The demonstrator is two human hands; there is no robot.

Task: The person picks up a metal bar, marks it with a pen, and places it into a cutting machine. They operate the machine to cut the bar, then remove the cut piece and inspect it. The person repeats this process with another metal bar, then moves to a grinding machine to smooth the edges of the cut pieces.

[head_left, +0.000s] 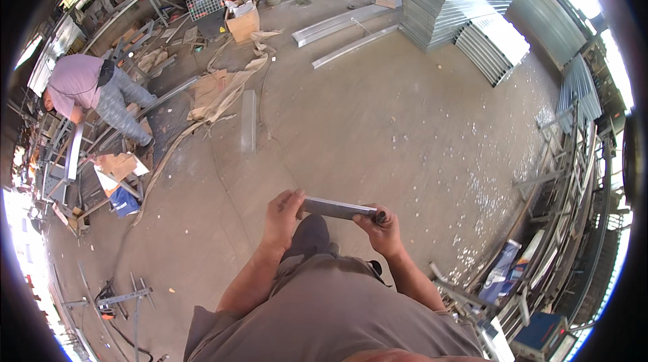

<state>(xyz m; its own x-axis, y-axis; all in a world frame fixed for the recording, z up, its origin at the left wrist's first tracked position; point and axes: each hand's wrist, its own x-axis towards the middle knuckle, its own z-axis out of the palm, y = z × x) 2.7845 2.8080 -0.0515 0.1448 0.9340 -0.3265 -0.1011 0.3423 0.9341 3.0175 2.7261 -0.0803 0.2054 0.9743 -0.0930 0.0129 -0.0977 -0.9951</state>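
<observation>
Nearest the lens, a grey-brown shirt front (337, 308), forearms rising from it. Left hand (282, 217) pinched on one end of a short flat grey metal bar (337, 209), right hand (381, 230) clamped on the other end, a dark marker-like tool tucked in too. Held level at waist height over the dusty concrete floor (378, 112), probably for inspection or marking. Well apart: stacked corrugated metal sheets (459, 7), a bending co-worker (94, 92).

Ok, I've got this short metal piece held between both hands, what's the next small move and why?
Probably tilt the metal piece toward you to check its face. The left hand pinches one end and the right hand the other, which also seems to hold a small dark object. The piece is level at waist height, with nothing under it to rest on.
</observation>
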